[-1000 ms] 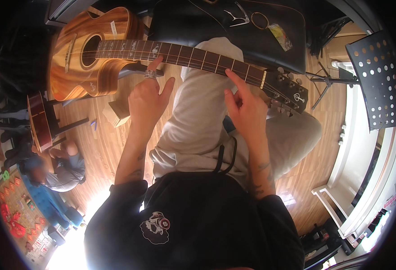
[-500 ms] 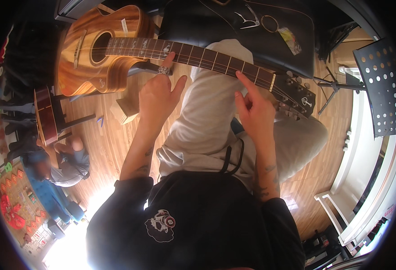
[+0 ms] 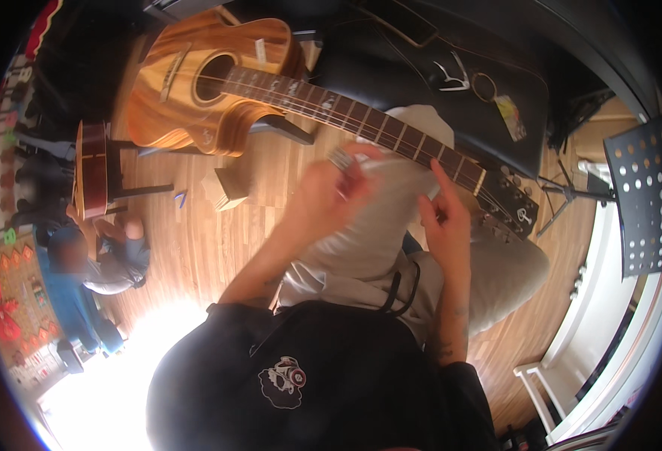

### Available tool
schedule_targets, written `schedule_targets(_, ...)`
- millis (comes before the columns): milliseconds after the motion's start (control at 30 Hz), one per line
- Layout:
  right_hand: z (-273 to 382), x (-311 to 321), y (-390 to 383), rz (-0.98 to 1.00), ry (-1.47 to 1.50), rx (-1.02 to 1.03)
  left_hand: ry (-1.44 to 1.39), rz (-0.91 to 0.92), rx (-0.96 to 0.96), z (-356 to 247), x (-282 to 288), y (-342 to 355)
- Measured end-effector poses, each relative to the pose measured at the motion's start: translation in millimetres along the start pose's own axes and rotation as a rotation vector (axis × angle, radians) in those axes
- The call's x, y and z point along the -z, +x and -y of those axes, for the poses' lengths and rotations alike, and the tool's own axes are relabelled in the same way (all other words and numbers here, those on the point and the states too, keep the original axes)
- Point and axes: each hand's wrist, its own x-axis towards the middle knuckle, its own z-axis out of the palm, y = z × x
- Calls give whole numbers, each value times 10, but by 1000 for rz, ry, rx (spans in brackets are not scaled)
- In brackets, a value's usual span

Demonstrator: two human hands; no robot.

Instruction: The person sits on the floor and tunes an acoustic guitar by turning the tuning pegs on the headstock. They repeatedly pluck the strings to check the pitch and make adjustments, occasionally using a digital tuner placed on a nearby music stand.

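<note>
An acoustic guitar with a glossy striped wooden body lies face up. Its dark fretboard slants across my grey-clad leg, and the black headstock points right. The outstretched index finger of my right hand touches the strings a few frets from the nut; its thumb stands apart and the other fingers are curled. Over my leg, just on the near side of the neck, my left hand is smeared by motion. It wears a chunky ring, and its fingers cannot be made out clearly.
A black padded bench holds a phone, white-framed glasses, a bracelet and a yellow packet. A perforated music stand stands right. At left, a person sits by a second guitar. An open cardboard box rests on the floor.
My left hand has left the fretboard and moved right and nearer to me. My right index finger stays on the strings near the headstock. The whole view has shifted slightly.
</note>
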Motion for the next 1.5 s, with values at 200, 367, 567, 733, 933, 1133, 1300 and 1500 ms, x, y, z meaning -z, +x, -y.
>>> schedule_targets(200, -307, -184, -317, -11, 289, -94, -1052, 599, -621, -993, -170, -320)
schedule_targets(367, -422, -208, -574, 41, 218, -177, -1938, 548, -754, -1522, -394, -503)
schedule_targets(567, -866, -584, -697, 33, 235, -319, -1732, 619, -1020, -1415, -77, -538)
schedule_targets(733, -1538, -575, -924, 182, -155, -318, -1406, 656, -1269, -1177, 224, -474)
schedule_targets(933, -1290, -533, -919, -71, -15, -323, -1044, 370, -685, -873, 81, -574)
schedule_targets(1133, -400, -145, -864, -296, 128, -119, -735, 372, -147, -368, 215, -291)
schedule_targets(1300, -193, 168, -761, -356, 31, -198, -594, 180, -146, -177, 356, -93)
schedule_targets(1500, -141, 485, -162, -366, 0, -117, 74, 19, -62, 102, 745, 754)
